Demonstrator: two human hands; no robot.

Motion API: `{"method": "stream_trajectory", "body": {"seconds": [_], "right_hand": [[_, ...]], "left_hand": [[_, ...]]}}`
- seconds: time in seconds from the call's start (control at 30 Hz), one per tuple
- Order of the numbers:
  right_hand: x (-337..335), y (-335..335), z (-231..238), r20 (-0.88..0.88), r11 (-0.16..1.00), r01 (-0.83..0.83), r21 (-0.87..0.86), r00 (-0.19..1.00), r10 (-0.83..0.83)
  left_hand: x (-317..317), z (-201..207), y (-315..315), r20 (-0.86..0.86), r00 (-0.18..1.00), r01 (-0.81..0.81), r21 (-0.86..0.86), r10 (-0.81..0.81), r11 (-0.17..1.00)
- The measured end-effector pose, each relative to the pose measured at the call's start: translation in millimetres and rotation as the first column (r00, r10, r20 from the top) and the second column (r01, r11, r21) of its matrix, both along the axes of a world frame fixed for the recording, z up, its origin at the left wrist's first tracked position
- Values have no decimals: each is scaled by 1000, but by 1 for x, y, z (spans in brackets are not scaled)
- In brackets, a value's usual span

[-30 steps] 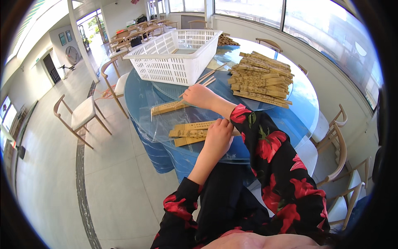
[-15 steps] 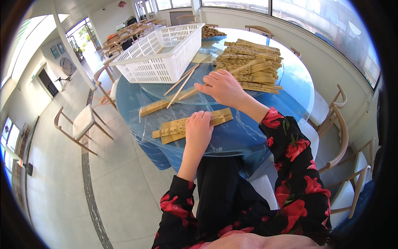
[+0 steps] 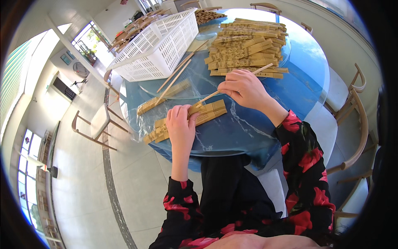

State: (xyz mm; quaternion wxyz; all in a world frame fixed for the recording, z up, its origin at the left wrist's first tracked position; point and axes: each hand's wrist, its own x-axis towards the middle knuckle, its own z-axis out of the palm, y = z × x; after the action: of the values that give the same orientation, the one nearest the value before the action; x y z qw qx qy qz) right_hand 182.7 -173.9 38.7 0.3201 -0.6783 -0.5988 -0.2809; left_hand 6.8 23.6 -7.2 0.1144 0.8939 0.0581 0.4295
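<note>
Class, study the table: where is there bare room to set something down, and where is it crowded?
Bare blue table shows right of the large packet pile, out to the rim, and along the near edge between the left hand and right sleeve. It's crowded on the left: white basket, loose sticks, and packets under the left hand.

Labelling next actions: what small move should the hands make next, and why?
Probably ease the wooden chopsticks into the paper sleeve, pushing toward the left hand: that hand grips the sleeve near its end, and the right hand holds the chopsticks aimed there, tips at or close to it.
</note>
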Motion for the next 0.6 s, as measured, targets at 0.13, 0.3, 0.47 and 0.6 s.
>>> {"method": "stream_trajectory", "body": {"seconds": [0.13, 0.3, 0.47, 0.6], "right_hand": [[-5, 20, -7, -51, 996, -75, -49, 996, 72], [-4, 16, -11, -38, 994, -55, -97, 998, 52], [-6, 17, -13, -60, 994, -30, -108, 998, 24], [-8, 18, -15, -77, 993, -18, -116, 997, 9]], "left_hand": [[-14, -3, 12, 18, 996, -87, 36, 86, 996], [-9, 0, 7, -4, 999, -36, 19, 36, 999], [-11, 1, 4, -7, 999, -39, 11, 39, 999], [-10, -1, 6, 1, 999, -37, 1, 37, 999]]}}
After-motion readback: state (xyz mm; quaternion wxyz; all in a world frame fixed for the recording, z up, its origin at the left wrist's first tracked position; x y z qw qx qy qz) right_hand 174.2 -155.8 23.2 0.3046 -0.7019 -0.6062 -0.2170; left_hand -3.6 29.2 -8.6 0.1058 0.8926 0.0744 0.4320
